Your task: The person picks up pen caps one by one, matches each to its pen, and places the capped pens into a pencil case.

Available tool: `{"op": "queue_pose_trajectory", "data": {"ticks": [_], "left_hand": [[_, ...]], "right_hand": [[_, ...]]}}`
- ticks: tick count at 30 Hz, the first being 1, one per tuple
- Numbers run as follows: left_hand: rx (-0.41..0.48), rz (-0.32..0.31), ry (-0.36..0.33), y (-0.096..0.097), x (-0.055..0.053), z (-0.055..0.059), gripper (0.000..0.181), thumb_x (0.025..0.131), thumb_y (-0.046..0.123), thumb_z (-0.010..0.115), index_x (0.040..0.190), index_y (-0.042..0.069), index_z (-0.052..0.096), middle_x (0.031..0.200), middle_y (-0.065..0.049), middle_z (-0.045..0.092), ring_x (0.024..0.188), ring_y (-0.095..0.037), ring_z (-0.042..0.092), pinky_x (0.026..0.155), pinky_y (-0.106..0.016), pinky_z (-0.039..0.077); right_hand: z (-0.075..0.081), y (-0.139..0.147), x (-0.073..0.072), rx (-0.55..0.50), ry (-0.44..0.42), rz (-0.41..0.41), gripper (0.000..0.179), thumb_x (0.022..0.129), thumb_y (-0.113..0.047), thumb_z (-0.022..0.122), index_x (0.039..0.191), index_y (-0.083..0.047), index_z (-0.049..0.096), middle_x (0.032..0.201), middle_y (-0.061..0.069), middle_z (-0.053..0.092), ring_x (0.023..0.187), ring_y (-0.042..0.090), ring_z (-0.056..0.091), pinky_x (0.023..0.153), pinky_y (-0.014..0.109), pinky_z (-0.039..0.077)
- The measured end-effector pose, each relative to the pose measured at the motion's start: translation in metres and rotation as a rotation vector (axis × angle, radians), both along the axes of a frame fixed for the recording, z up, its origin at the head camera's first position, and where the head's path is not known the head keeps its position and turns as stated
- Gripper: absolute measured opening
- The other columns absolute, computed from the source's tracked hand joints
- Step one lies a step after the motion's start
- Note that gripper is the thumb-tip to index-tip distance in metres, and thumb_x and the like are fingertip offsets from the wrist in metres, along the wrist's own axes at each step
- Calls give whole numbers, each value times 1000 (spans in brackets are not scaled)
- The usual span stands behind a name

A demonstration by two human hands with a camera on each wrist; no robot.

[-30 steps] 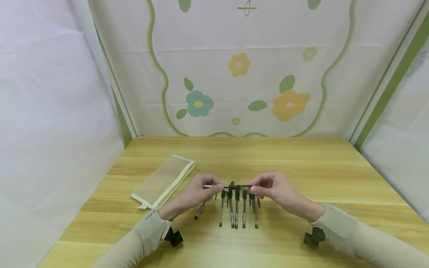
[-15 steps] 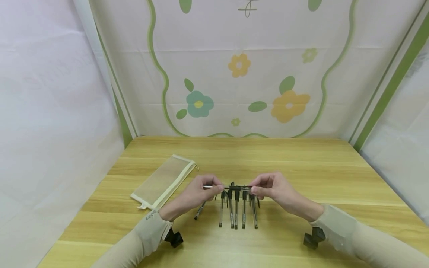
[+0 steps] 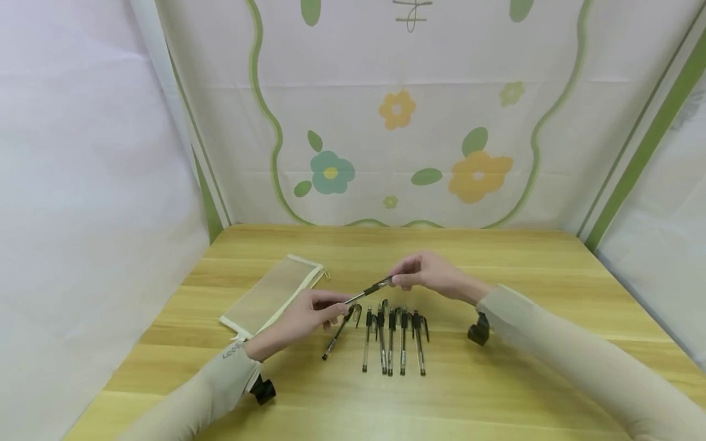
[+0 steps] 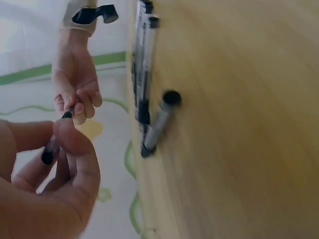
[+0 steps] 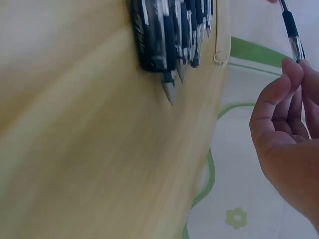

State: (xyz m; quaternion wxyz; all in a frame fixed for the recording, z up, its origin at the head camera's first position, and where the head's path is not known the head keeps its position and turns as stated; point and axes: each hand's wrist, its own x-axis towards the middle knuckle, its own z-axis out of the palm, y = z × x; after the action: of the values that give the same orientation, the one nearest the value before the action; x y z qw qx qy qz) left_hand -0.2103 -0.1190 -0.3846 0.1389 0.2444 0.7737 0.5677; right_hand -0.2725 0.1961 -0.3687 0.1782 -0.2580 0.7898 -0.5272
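A slim pen with a black grip point(image 3: 377, 286) spans the gap between my hands, raised above the table and slanting up to the right. Its barrel end is pinched by the thumb and fingers of my left hand point(image 3: 309, 311). At the other end, the fingertips of my right hand point(image 3: 436, 275) pinch the pen just past its grip. The left wrist view shows the black barrel end point(image 4: 48, 155) poking out beneath the left thumb. Below lie several uncapped pens point(image 3: 391, 343) in a rough row, points away from me, with black caps point(image 3: 424, 327) beside their upper ends.
One pen point(image 3: 336, 335) lies slanted at the row's left, under the left hand's fingers. A flat mesh zip pouch point(image 3: 270, 294) rests farther left on the wooden table point(image 3: 496, 380). A flower-printed cloth point(image 3: 397, 153) hangs behind the table's far edge.
My right hand has risen and moved away from me, lifting its end of the pen. The pen has gone from level to slanted. My left hand has shifted slightly left.
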Motion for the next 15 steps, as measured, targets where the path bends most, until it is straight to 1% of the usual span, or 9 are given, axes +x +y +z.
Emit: {"op": "queue_pose_trajectory", "data": {"ticks": [2,4,6,7,9,11,13,15], "left_hand": [[-29,71,-6,-8,-3,-2,31,96,21,67,118,-1,69,94,-22,68,69,-30,60,57,-33,53],[-68,136,4,-15,-5,-3,31,94,27,70,112,1,73,87,-20,69,59,-22,56,49,-26,47],[-113,173,3,-20,-6,-4,31,92,31,71,107,4,76,81,-18,69,53,-18,53,45,-23,41],[-132,172,-1,-22,-7,-4,31,92,31,71,106,4,76,79,-17,69,52,-17,53,45,-23,42],[-164,142,-18,-25,-6,-5,29,94,25,70,109,1,74,77,-15,69,53,-15,55,46,-24,46],[-174,76,-56,-27,-6,-7,30,94,13,68,117,-5,68,79,-16,69,57,-16,59,50,-27,52],[-147,8,-121,-29,-4,-9,33,94,0,63,124,-11,60,84,-19,67,64,-20,63,58,-32,57],[-112,-32,-183,-30,-3,-11,37,92,-8,60,127,-15,55,88,-21,67,68,-24,65,64,-35,58]], "right_hand": [[0,-8,-11,10,-12,17,22,90,-22,73,108,-9,72,108,26,66,95,51,58,88,61,46],[-1,-16,-21,11,-15,20,21,90,-19,73,108,-8,72,107,25,67,96,51,58,89,59,47],[-1,-23,-28,23,-14,14,19,90,-17,73,107,-8,72,107,22,68,97,49,60,89,56,49],[-2,-27,-32,33,-15,10,18,91,-17,73,107,-9,72,107,20,69,97,47,61,89,54,49],[-4,-35,-38,49,-17,2,17,91,-17,72,106,-10,73,106,16,70,98,43,63,89,51,50],[-7,-43,-43,55,-31,-8,16,91,-16,72,106,-10,74,106,14,71,98,41,64,89,50,51],[-12,-50,-48,45,-52,-19,15,91,-13,72,105,-9,74,105,15,71,97,41,64,88,49,52],[-17,-55,-52,42,-69,-38,15,89,-9,73,104,-9,75,103,15,71,95,40,64,86,47,53]]}}
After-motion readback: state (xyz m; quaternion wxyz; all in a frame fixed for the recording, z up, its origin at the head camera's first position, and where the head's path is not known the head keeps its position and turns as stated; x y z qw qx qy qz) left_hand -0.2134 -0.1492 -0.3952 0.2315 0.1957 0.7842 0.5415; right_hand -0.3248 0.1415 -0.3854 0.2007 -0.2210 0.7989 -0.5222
